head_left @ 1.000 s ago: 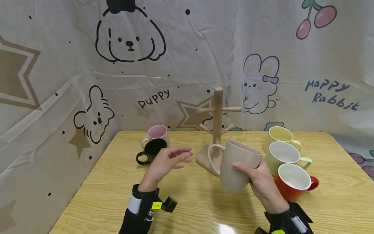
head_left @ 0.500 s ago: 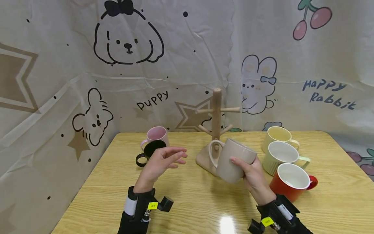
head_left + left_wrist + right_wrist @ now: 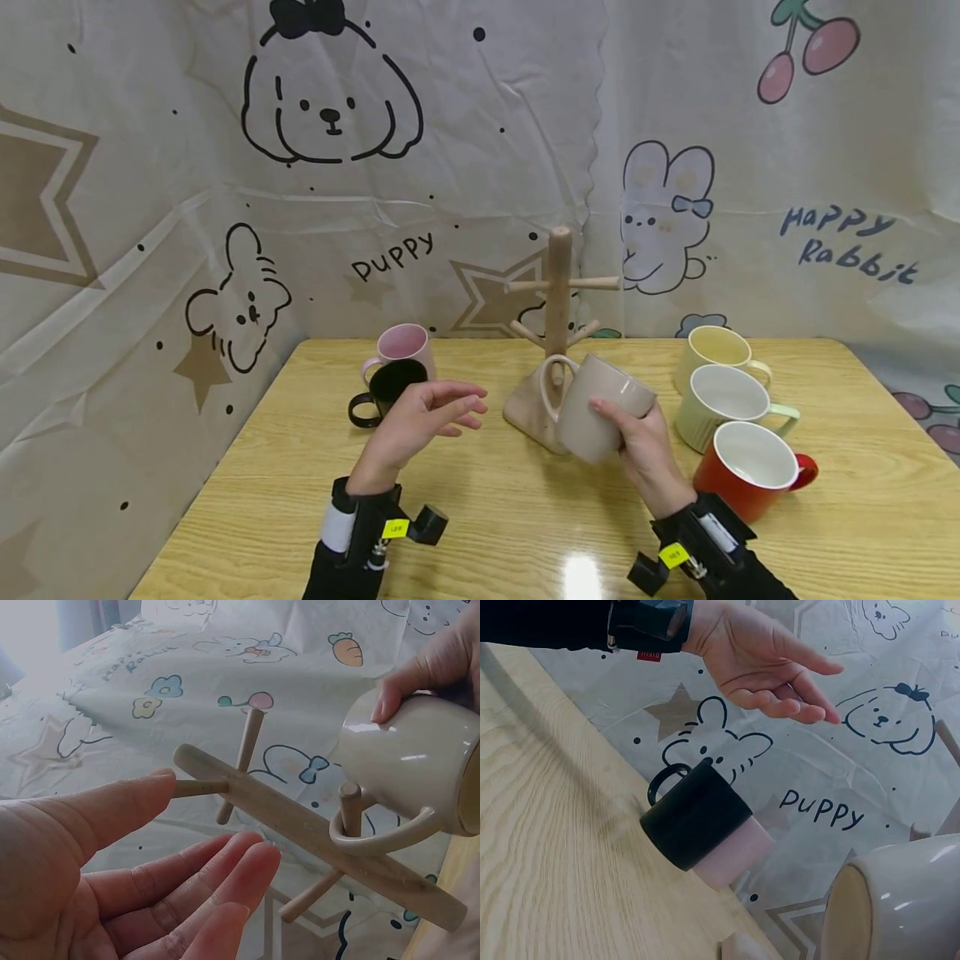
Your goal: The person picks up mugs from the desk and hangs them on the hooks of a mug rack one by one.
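Head cam: I see the right hand [image 3: 651,450] gripping the beige mug [image 3: 600,421] by its body, thumb on the near side, other fingers mostly hidden. Mug is off the table [image 3: 480,533], tilted, handle pointing left at the stand [image 3: 558,312]. I read the left hand [image 3: 412,423] as holding nothing: fingers loosely extended, palm facing the stand, gap between the two. Black mug [image 3: 390,390] is just behind that hand, pink mug [image 3: 420,350] behind it. To the right, a row running back to front: yellow mug [image 3: 712,348], green mug [image 3: 723,400], red mug [image 3: 750,471], handles pointing right.

Left wrist cam: I get the best look at the handle here. It loops round the lower peg [image 3: 350,801]; can't tell if they touch. Right thumb lies on the mug wall. Left thumb overlaps an upper peg [image 3: 199,788] in this view only; fingers relaxed, thumb well apart from them.

Right wrist cam: beige mug fills the lower right corner, base showing. I can't judge the right grip from this one. Left hand up top, palm visible, fingers slightly bent. Black mug stands upright, partly covering the pink one.
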`<state>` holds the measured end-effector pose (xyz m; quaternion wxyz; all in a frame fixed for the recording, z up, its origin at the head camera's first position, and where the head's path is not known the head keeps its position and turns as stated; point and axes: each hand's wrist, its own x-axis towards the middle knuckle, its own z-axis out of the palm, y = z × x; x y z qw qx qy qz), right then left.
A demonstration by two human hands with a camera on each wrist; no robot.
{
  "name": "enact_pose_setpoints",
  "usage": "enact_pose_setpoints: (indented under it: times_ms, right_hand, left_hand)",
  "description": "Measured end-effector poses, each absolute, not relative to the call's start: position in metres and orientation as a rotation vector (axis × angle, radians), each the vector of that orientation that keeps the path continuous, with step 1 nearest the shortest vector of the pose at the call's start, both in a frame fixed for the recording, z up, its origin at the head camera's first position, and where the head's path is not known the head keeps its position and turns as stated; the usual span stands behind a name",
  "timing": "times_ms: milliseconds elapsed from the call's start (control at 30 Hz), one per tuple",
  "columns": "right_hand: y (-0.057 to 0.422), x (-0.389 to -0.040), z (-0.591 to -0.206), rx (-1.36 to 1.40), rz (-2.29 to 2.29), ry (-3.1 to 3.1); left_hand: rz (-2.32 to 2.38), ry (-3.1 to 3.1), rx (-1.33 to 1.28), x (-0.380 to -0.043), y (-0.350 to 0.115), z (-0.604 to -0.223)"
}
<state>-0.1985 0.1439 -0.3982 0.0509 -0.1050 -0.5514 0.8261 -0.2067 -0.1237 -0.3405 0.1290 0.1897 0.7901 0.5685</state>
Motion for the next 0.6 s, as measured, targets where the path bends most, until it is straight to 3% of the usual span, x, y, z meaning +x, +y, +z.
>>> enact_pose_setpoints:
  times_ms: [600]
  right_hand:
    - [0.141, -0.203, -0.422, -0.212, 2.655, -1.560]
  left_hand:
    - [1.607, 2.229, 0.584, -0.207, -0.111, -0.347]
